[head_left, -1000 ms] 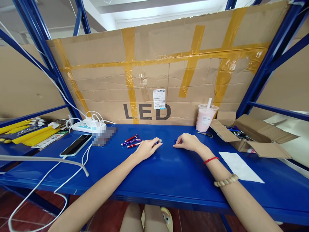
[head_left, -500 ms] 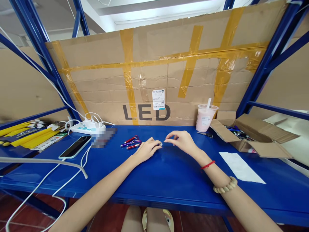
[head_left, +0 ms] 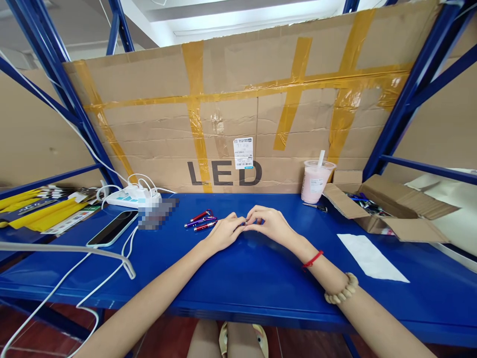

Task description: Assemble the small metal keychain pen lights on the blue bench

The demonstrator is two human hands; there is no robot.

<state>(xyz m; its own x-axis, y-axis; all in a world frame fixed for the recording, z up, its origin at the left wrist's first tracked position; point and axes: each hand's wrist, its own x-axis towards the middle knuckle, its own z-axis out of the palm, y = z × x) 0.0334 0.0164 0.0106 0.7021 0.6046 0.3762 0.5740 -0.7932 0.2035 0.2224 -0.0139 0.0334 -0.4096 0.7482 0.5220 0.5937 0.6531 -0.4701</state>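
My left hand rests low over the blue tabletop, its fingers closed round a small piece with a silvery end. That piece is now almost wholly covered by fingers. Thumb and fingertips of my right hand are pinched together and meet the left fingertips at that end; whatever they grip is too small to make out. Just left of my left hand lie several slim keychain penlights: a red penlight at the back, a purple penlight in the middle and another red penlight in front, close to my knuckles.
A cup of pink drink with a straw stands at the back right, beside an open cardboard box of small items. White paper lies in front. On the left are a phone, a power strip and loose white cables.
My right hand has moved left, closing the gap to my left fingertips, and now touches them. The silvery end has become covered. My left hand keeps its place.
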